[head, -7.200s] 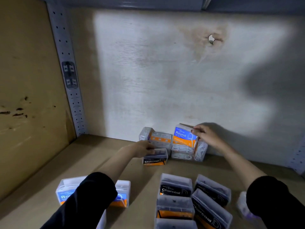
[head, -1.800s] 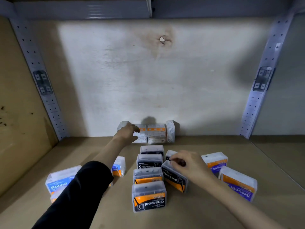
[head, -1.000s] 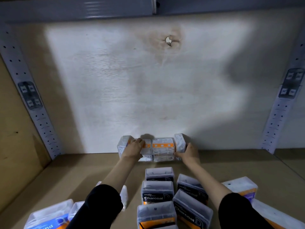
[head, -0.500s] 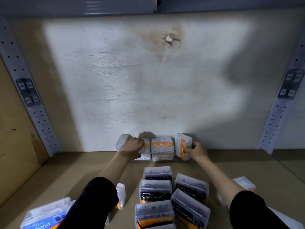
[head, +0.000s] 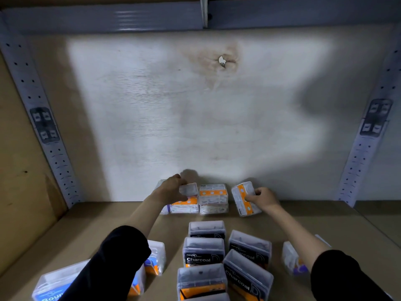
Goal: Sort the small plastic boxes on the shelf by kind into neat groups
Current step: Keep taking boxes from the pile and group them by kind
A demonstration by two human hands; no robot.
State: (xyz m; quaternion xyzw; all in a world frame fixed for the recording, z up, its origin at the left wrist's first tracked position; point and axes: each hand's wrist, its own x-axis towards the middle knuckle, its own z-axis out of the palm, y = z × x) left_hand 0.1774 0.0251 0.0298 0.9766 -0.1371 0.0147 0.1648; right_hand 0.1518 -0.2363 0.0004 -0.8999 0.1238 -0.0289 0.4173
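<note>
From the head camera, the left hand (head: 172,190) is closed over the top of a clear box (head: 188,189) on the orange-banded stack (head: 213,198) at the back wall of the shelf (head: 86,224). The right hand (head: 263,198) pinches a tilted orange-striped box (head: 244,198) just right of that stack. Charcoal boxes (head: 204,252) sit grouped nearer the front, between the forearms.

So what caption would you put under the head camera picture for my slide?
Left hand and right hand grip orange boxes at the shelf's back wall, Charcoal boxes grouped in front.
</note>
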